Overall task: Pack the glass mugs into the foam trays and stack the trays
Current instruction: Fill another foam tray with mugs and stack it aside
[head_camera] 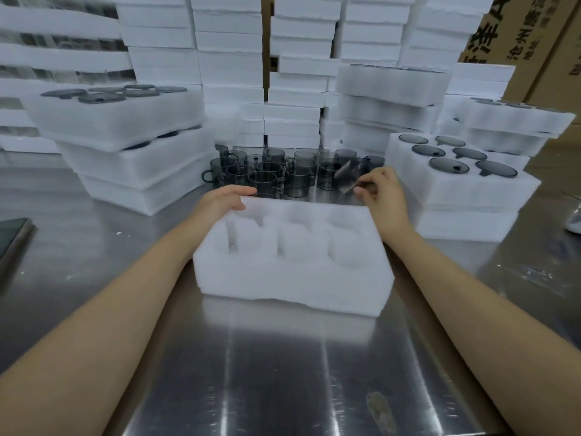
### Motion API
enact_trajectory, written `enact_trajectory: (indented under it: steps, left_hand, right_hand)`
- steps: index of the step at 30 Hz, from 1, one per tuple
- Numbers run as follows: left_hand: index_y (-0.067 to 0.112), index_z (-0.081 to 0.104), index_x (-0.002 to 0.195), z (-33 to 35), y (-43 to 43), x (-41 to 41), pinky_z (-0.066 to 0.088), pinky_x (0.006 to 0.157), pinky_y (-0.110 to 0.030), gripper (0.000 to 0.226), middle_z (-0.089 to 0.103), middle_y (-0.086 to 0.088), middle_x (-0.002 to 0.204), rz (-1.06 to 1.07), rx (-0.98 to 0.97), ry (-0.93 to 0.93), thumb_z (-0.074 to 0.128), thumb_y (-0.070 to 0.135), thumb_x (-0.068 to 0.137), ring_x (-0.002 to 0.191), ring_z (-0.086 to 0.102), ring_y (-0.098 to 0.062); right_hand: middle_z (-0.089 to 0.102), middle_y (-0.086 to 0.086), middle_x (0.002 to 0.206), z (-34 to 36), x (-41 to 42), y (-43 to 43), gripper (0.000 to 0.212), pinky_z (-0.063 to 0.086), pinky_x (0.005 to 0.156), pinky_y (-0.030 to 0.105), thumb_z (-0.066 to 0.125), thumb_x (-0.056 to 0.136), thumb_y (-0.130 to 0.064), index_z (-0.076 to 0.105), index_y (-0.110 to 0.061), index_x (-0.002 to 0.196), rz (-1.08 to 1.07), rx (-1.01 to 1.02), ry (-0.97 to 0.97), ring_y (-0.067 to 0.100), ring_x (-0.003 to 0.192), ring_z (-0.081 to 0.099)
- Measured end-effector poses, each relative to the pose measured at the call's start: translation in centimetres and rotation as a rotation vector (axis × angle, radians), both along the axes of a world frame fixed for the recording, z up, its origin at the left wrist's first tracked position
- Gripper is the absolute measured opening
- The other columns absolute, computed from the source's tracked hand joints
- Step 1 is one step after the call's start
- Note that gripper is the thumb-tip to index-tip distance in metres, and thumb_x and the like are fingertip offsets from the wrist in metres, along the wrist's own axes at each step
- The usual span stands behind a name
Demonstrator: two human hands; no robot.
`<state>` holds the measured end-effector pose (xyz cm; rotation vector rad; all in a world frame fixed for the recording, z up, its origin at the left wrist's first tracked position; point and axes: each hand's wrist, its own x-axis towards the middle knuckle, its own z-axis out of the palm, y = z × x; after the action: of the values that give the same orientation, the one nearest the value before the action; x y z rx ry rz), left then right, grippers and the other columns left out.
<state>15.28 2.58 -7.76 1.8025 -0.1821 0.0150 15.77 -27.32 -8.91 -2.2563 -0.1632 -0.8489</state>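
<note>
Right up close, bare steel table [283, 372], both forearms reaching out over it. Dead centre sits the tray [292, 281], white foam, flat on the steel. Its round wells show nothing but foam, with three plain in the near row and more behind.

At the tray's 11 o'clock corner, the left hand [220, 202] grips the foam, thumb on top and fingers over the far edge. At 1 o'clock, the right hand [382, 196] pinches a mug [347, 176]. It is smoky grey glass, tilted and off the table, just past the tray's far right corner.

On to 12 o'clock: the loose mugs [270, 174], a tight cluster standing upright on the steel, touching or nearly so, right behind the tray.

Out at 9 o'clock a dark flat slab [12, 237] lies at the table's edge; what it is, I cannot tell.

At 2 o'clock is the right stack [456, 190]. Its top tray carries six wells, each filled with a dark round of glass. At 10 o'clock the left stack [125, 121] leans a little, with dark glass rounds in its top tray and more glass peeping between the layers.

Further back at 1 o'clock more filled trays [393, 86] are piled up. Behind everything rise the foam towers [229, 58], and cartons [534, 42] with printed characters stand at far 2 o'clock.
</note>
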Motion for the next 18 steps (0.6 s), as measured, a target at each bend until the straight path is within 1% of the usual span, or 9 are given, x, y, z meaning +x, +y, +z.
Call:
enact_trajectory:
  steps: [2, 4, 6, 8, 10, 11, 13, 16, 18]
  left_hand:
    - [0.034, 0.071, 0.087, 0.0, -0.2, -0.2, 0.044, 0.071, -0.009, 0.044, 0.066, 0.020, 0.097, 0.022, -0.009, 0.001, 0.048, -0.003, 0.083, 0.091, 0.059, 0.005]
    - [0.034, 0.072, 0.086, -0.2, -0.5, -0.6, 0.044, 0.067, -0.009, 0.040, 0.065, 0.018, 0.098, 0.041, -0.039, -0.011, 0.049, 0.001, 0.084, 0.084, 0.061, 0.007]
    - [0.032, 0.071, 0.088, -0.4, -0.9, -1.0, 0.045, 0.071, -0.013, 0.036, 0.066, 0.013, 0.099, 0.047, -0.061, -0.037, 0.050, 0.004, 0.085, 0.087, 0.061, 0.000]
    - [0.028, 0.070, 0.090, -0.6, -1.5, -1.2, 0.045, 0.083, -0.024, 0.032, 0.065, 0.009, 0.098, 0.070, -0.091, -0.064, 0.050, 0.004, 0.087, 0.095, 0.059, -0.012]
    - [0.023, 0.069, 0.094, -0.6, -2.2, -1.4, 0.043, 0.087, -0.029, 0.029, 0.064, 0.010, 0.097, 0.107, -0.099, -0.092, 0.049, 0.002, 0.089, 0.099, 0.056, -0.016]
    - [0.021, 0.068, 0.097, -0.6, -2.4, -1.5, 0.042, 0.088, -0.028, 0.028, 0.064, 0.011, 0.097, 0.118, -0.095, -0.104, 0.049, 0.002, 0.089, 0.101, 0.055, -0.015]
    - [0.018, 0.067, 0.102, -0.5, -2.6, -1.6, 0.042, 0.089, -0.024, 0.027, 0.063, 0.012, 0.099, 0.125, -0.079, -0.122, 0.049, 0.003, 0.091, 0.102, 0.056, -0.013]
    - [0.019, 0.068, 0.099, -0.6, -2.5, -1.7, 0.044, 0.076, -0.010, 0.024, 0.065, 0.010, 0.097, 0.111, -0.075, -0.135, 0.050, 0.004, 0.092, 0.093, 0.058, -0.006]
    - [0.015, 0.069, 0.094, -0.5, -2.5, -1.6, 0.045, 0.070, -0.011, 0.019, 0.068, 0.002, 0.092, 0.092, -0.127, -0.124, 0.052, 0.006, 0.092, 0.085, 0.061, -0.009]
  right_hand:
    - [0.058, 0.013, 0.101, 1.5, -1.0, 0.8, 0.008, 0.050, 0.085, 0.019, 0.060, 0.089, 0.003, 0.061, -0.003, 0.093, 0.099, 0.263, 0.000, 0.018, 0.083, 0.063]
    - [0.066, 0.007, 0.086, 3.5, -2.4, 1.6, 0.012, 0.054, 0.079, 0.022, 0.058, 0.091, 0.001, 0.059, -0.010, 0.087, 0.214, 0.509, 0.001, 0.010, 0.075, 0.070]
    - [0.069, 0.000, 0.080, 5.6, -3.6, 2.4, 0.015, 0.054, 0.076, 0.020, 0.058, 0.092, -0.001, 0.059, -0.014, 0.085, 0.305, 0.626, -0.042, 0.007, 0.074, 0.071]
    - [0.073, -0.002, 0.084, 7.5, -4.7, 3.6, 0.011, 0.053, 0.077, 0.020, 0.062, 0.088, -0.002, 0.064, -0.013, 0.088, 0.391, 0.666, -0.099, 0.011, 0.083, 0.072]
    - [0.074, 0.003, 0.090, 8.9, -5.0, 5.6, 0.014, 0.053, 0.078, 0.022, 0.063, 0.085, 0.001, 0.067, -0.012, 0.090, 0.451, 0.640, -0.105, 0.013, 0.087, 0.072]
    - [0.072, 0.004, 0.088, 9.1, -5.0, 6.9, 0.016, 0.053, 0.075, 0.022, 0.061, 0.086, 0.003, 0.066, -0.012, 0.090, 0.466, 0.618, -0.096, 0.011, 0.082, 0.072]
    - [0.069, -0.002, 0.083, 8.2, -4.7, 9.5, 0.016, 0.051, 0.066, 0.019, 0.059, 0.089, 0.002, 0.064, -0.013, 0.092, 0.441, 0.512, -0.077, 0.004, 0.069, 0.066]
    - [0.065, -0.015, 0.079, 5.4, -4.5, 11.3, 0.007, 0.047, 0.069, 0.020, 0.064, 0.090, -0.013, 0.069, -0.016, 0.093, 0.361, 0.230, -0.083, 0.000, 0.072, 0.058]
    - [0.061, -0.024, 0.073, 4.8, -4.5, 11.1, 0.006, 0.043, 0.069, 0.018, 0.066, 0.088, -0.025, 0.070, -0.027, 0.085, 0.324, 0.138, -0.147, -0.003, 0.074, 0.053]
